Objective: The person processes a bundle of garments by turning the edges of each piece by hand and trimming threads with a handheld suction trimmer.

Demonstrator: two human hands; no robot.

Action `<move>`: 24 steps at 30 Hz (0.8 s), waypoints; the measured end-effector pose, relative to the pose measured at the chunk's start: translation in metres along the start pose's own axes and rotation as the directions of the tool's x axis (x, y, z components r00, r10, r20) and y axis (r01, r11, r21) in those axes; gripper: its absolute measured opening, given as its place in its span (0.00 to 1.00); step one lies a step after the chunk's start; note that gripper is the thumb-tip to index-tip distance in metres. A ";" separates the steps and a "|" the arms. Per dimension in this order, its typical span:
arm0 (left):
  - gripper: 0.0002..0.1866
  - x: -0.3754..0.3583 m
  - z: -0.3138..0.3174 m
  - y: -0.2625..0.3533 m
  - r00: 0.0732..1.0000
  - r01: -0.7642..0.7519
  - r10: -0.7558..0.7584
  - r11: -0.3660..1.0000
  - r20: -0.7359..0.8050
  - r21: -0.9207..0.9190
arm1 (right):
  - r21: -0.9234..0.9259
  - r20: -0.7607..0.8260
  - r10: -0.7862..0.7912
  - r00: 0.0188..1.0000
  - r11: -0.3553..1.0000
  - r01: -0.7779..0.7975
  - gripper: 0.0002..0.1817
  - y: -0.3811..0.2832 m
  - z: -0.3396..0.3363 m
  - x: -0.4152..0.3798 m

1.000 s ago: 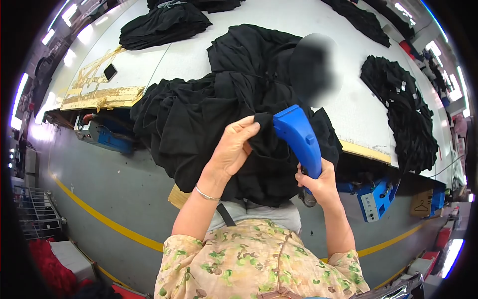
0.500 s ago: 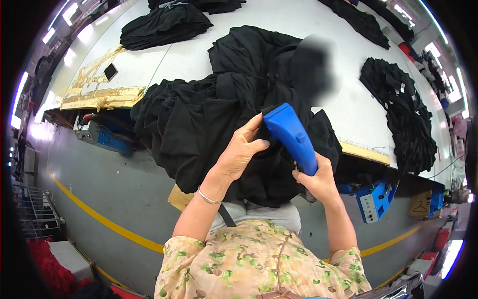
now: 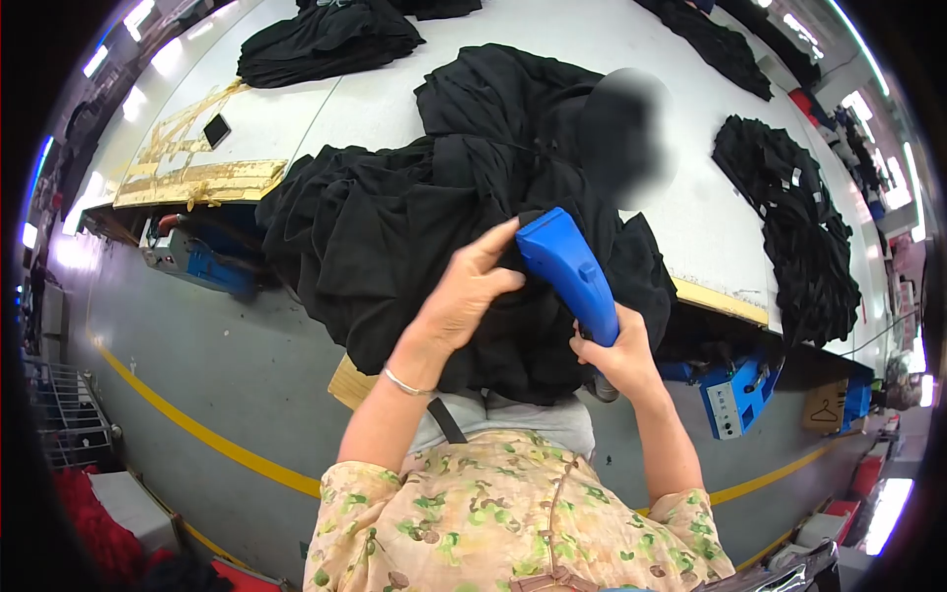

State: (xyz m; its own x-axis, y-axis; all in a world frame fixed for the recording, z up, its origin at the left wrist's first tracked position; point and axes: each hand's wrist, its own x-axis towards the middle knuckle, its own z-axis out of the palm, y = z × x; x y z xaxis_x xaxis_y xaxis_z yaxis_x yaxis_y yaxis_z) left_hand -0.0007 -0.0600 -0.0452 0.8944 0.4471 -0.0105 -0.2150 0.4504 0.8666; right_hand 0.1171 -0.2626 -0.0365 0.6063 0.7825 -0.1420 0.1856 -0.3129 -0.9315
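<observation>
A blue handheld tool (image 3: 567, 266) is gripped at its lower end by my right hand (image 3: 618, 353), its wide head pointing up and left. My left hand (image 3: 464, 301) is at the left of that head, index finger and thumb apart, the fingertip close to the head's edge; whether it touches cannot be told. Beneath both hands a large pile of black cloth (image 3: 365, 227) hangs over the table's front edge onto my lap. A blurred patch covers part of the cloth at the upper right.
The white table (image 3: 385, 109) bears more black garments at the back left (image 3: 330, 41) and right (image 3: 794, 217). A dark phone-like object (image 3: 216, 130) lies at the left. Blue machines (image 3: 735, 397) hang under the table edge. A wire rack (image 3: 67, 414) stands at the far left.
Both hands and the blue tool have shifted slightly left in the view. The tool is still in my right hand, and the cloth looks much the same.
</observation>
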 end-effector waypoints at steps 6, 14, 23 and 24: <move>0.20 -0.041 -0.189 0.056 0.531 -0.045 0.602 0.723 -0.597 0.689 | 0.329 -0.144 0.072 0.987 0.944 -0.021 0.08 0.005 -0.020 -0.015; 0.11 -0.031 0.018 -0.027 0.849 -0.280 0.522 0.313 0.082 0.907 | 0.366 -0.133 0.121 0.984 0.928 -0.065 0.07 0.021 -0.011 -0.019; 0.03 -0.024 -0.004 -0.059 0.956 0.189 -0.111 0.941 -0.273 0.280 | 0.386 -0.172 0.134 0.976 0.921 -0.058 0.09 0.040 -0.027 -0.036; 0.03 -0.028 -0.010 -0.048 0.959 0.188 -0.159 0.976 -0.234 0.107 | 0.389 -0.164 0.133 0.977 0.919 -0.059 0.09 0.039 -0.026 -0.035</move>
State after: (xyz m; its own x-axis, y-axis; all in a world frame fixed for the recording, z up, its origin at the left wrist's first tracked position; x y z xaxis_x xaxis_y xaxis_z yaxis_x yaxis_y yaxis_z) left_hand -0.0193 -0.0863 -0.0914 0.8005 0.5379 -0.2643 0.0000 0.4410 0.8975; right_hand 0.1233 -0.3158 -0.0595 0.7444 0.6347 -0.2074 -0.1663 -0.1246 -0.9782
